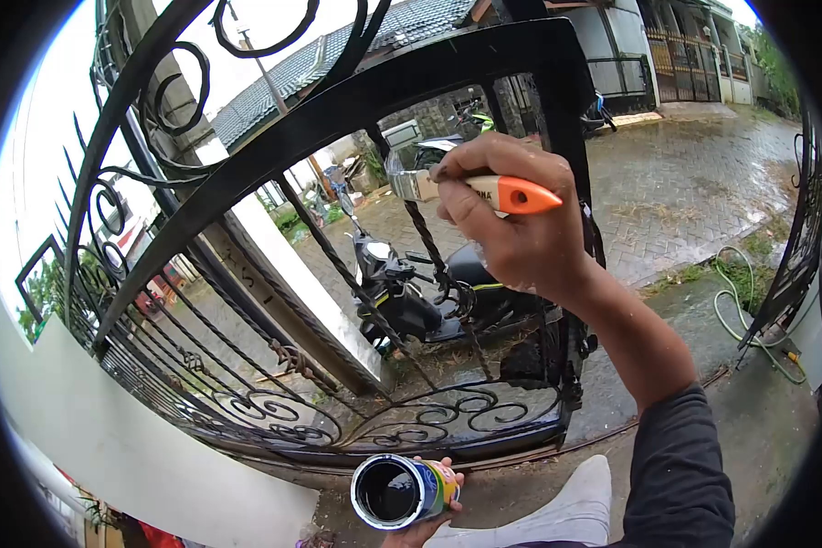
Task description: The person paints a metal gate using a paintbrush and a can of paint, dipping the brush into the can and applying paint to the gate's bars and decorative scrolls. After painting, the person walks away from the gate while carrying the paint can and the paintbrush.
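My right hand (525,242) is closed round a paintbrush (486,190) with a pale wooden handle and an orange end. Its bristles point left and overlap a twisted upright bar of the black iron gate (411,91), just below the thick curved top rail. Low in the view, my left hand (417,533) grips a paint can (437,489) from below and from its right side. The can's opening faces me, and black paint (389,490) shows inside it. Scrollwork runs along the bottom of the gate.
Beyond the bars a motorbike (429,292) stands on the wet paving. A green hose (738,301) lies at the right near another gate panel (799,247). A white wall (128,438) curves along the left, and a concrete post (288,292) rises behind the gate.
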Demonstrator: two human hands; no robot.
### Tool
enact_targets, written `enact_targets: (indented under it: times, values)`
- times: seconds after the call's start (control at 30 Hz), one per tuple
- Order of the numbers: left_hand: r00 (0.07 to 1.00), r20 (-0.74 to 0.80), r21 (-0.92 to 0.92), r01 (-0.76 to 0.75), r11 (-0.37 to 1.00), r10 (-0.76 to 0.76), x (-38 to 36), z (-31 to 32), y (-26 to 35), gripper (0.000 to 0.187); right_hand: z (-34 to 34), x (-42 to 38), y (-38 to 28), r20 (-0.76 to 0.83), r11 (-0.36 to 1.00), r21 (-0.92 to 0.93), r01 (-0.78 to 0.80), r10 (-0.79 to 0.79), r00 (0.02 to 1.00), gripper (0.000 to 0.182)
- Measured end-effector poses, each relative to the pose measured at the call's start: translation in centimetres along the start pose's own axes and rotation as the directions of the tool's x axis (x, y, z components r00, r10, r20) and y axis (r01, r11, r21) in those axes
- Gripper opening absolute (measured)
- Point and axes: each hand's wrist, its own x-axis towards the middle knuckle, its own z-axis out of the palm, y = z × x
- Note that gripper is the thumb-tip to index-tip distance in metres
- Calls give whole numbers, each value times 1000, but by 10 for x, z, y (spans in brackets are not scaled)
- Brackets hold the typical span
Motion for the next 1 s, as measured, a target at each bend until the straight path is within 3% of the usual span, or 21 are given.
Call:
enact_targets:
  times: [0.03,0.07,0.13,0.23,0.33,0.4,0.43,0.53,0.63,0.8,0.93,1.0]
  values:
    - [991,-50,-589,71,805,-125,0,12,0,66,-2,-1,-1,-51,999,25,-26,27,998,4]
    - [964,-130,-633,98,768,-231,1,-6,1,51,-5,-2,-3,-96,997,51,-53,58,994,4]
    - [970,-90,-644,115,756,-224,-2,10,-3,52,-6,-3,0,-182,995,67,-72,83,980,4]
    - [972,-79,-627,123,770,-219,-8,21,-13,52,0,-16,7,-52,993,-49,112,-114,992,3]
    - [968,-144,-526,100,844,-204,-14,19,-19,54,-4,-35,-4,-178,1000,-1,17,-17,984,4]
    - [954,-145,-607,125,785,-264,-15,22,-23,53,-7,-41,-2,-256,998,-60,-17,1,967,5]
    - [945,-145,-644,136,752,-295,-15,27,-24,53,-5,-46,2,-241,997,-11,-70,66,968,6]
    - [954,-134,-546,155,823,-269,-19,44,-27,42,3,-63,9,-212,980,97,-176,193,958,8]
    - [947,-145,-551,164,818,-288,-20,26,-30,42,-2,-72,-1,-303,942,215,-259,316,899,7]
    - [950,-144,-576,147,804,-276,-24,35,-32,43,7,-77,10,-258,995,51,-80,91,962,4]
    - [952,-135,-593,144,792,-274,-24,21,-34,43,0,-82,3,-345,982,108,-157,185,920,6]
    - [955,-133,-594,138,793,-266,-26,26,-35,42,2,-79,14,-352,995,31,-99,104,930,6]
